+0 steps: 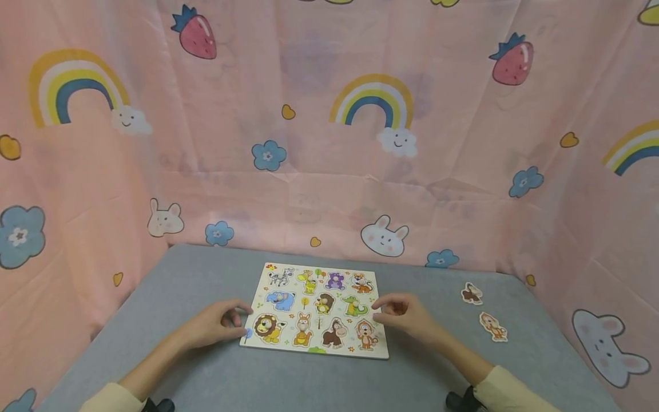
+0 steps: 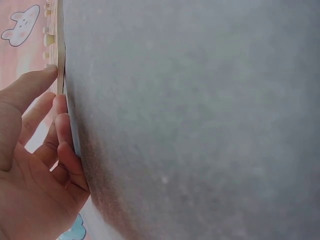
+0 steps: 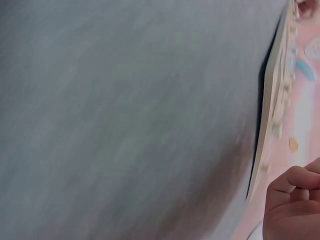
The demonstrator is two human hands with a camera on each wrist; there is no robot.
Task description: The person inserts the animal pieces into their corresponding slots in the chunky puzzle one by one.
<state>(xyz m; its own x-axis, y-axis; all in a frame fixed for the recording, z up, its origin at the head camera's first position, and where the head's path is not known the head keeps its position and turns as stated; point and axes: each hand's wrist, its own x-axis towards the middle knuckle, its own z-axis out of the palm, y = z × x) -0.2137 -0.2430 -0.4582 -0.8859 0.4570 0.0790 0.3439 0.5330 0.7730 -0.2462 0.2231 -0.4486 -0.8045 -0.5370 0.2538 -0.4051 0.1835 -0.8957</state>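
A pale wooden puzzle board (image 1: pixel 337 350) lies on the table, bearing several raised animal pieces, among them a lion (image 1: pixel 269 328), an elephant (image 1: pixel 281 301) and a crocodile (image 1: pixel 354 306). My left hand (image 1: pixel 218 324) holds its left edge with curled fingers; up close in the left wrist view, the thumb (image 2: pixel 42 80) meets the board's side. At the opposite edge, my right hand (image 1: pixel 407 315) grips with index finger and thumb bent towards each other. The right wrist view catches only curled fingers (image 3: pixel 295 192) beside the board, its fingertips hidden.
Two loose pieces, a brown animal (image 1: pixel 471 293) and a monkey (image 1: pixel 493 327), lie to the right on the grey tabletop (image 1: pixel 216 377). A pink printed cloth (image 1: pixel 319 194) hangs behind the table and along both sides.
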